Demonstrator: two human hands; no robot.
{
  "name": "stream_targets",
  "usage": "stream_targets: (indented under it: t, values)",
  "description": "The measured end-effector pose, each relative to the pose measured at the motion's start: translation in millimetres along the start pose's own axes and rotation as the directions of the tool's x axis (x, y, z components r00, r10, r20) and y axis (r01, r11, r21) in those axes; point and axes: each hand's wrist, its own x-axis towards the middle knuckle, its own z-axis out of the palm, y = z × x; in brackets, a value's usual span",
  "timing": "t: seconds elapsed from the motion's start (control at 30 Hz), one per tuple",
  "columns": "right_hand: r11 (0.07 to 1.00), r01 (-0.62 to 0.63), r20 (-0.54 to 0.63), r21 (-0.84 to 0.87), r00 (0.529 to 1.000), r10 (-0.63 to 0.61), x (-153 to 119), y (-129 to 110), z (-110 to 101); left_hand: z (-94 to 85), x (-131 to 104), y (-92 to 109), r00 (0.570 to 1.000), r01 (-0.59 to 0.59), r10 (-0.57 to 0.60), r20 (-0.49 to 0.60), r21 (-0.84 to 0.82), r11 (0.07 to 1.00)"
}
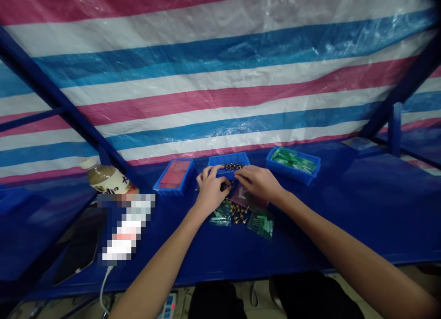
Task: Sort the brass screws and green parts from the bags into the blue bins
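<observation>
My left hand [211,190] is curled in front of the middle blue bin [229,159], which holds brass-coloured screws [234,166]. Dark metal pieces show beside its thumb; what lies under the palm is hidden. The fingers of my right hand [260,181] are pressed together at the bin's near right corner, and anything between them is too small to name. Below that hand lies a pinkish clear bag [246,198]. A pile of brass-coloured screws [238,213] sits nearer me, between a small bag with green pieces [220,215] and another such bag [262,224].
To the left stands a blue bin with pink bags [174,173]; to the right, a blue bin of green packets [294,160]. A drink bottle [106,179], a dark flat device [77,248] and a white cable [104,287] are at far left. Striped sheeting [234,98] hangs behind.
</observation>
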Motion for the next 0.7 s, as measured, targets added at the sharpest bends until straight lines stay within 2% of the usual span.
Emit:
stream_targets:
  t: [0.1,0.27,0.53,0.7]
  values:
    - [1.0,-0.003,0.01,0.026,1.0,0.003,0,0,-1,-1.9,1,3,0.996,-0.026,0.023,-0.082,-0.036,0.999]
    - [0.994,-0.015,0.058,0.104,0.998,0.009,-1,-1,0,-14.7,1,12,0.981,-0.007,-0.011,-0.193,-0.09,0.996]
    - [0.938,-0.083,0.055,0.337,0.996,0.069,1,-4,3,-19.4,-1,13,0.976,-0.099,0.068,-0.207,-0.142,0.985]
    - [0.914,-0.135,0.057,0.383,0.991,0.122,2,-6,3,-17.7,-1,9,0.977,-0.129,0.099,-0.19,-0.152,0.98]
